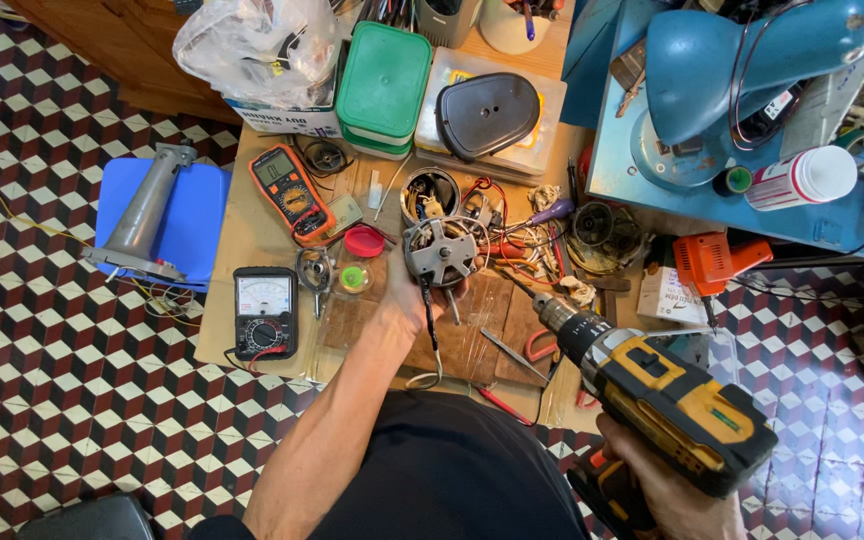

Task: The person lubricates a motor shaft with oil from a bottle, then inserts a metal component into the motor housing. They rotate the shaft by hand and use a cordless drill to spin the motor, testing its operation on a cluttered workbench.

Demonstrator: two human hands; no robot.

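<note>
Left hand grip clamped on a small grey electric motor, held just above the middle of the table, shaft end facing the camera; a black lead hangs from the motor down past the wrist. Right hand grip clamped on the handle of a yellow-and-black cordless drill, low right, past the table's near edge. Drill chuck points up-left toward the motor, near it but apart, not touching.

Near the table's left edge: black analog meter at the near-left corner, orange digital multimeter further back. Red round lid and small green-centred clear lid just left of the motor. Open round can with small parts just behind the motor. Far edge: green-lidded container stack, black rounded cover on a clear box, plastic bag of bits at the far-left corner. Right of the motor: wire tangle, purple-handled screwdriver, dark fan-motor part. Red-handled pliers at the near edge, under the drill chuck.

Off the table: blue stool left, with a grey metal tube lying on it. Blue desk lamp on a blue shelf at right, white spray can beside it, orange tool below. Checkered tile floor all round.
</note>
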